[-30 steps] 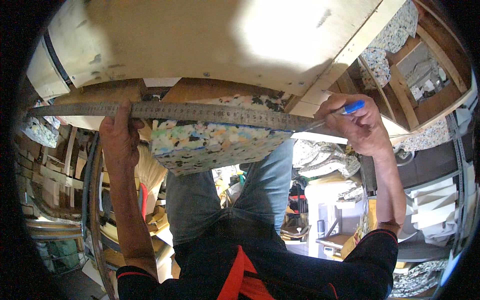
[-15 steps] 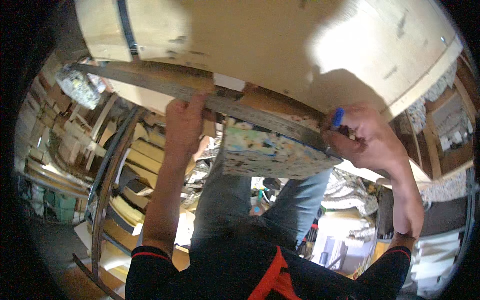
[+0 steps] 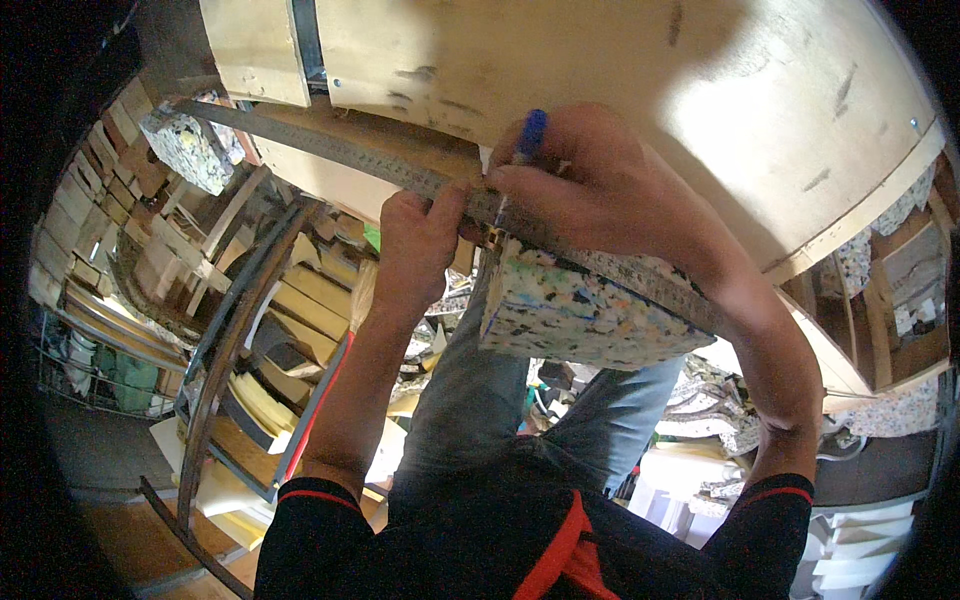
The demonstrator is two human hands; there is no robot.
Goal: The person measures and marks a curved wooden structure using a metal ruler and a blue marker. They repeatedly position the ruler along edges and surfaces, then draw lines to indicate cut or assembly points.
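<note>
A long metal ruler (image 3: 330, 152) slants across a block of speckled multicoloured foam (image 3: 590, 315), lying along its top near the far edge. My left hand (image 3: 420, 240) is closed on the ruler beside the block's left end, thumb on top. In my right hand (image 3: 600, 185) is a blue-ended pen (image 3: 532, 133), held upright in a pinch. Its lower end points down at the ruler's edge by the block's left corner, close to my left thumb. Whether the tip touches the foam I cannot tell. My right hand and wrist hide part of the ruler.
A pale plywood panel (image 3: 560, 60) of a wooden frame stands just beyond my hands. Another speckled foam piece (image 3: 190, 150) is at the ruler's far left end. Racks with yellow foam strips (image 3: 295, 310) stand at left; foam scraps (image 3: 705, 400) lie below right.
My right hand has gone left along the ruler with the pen, from the block's right end to its left end, beside my left hand. The view has shifted a little.
</note>
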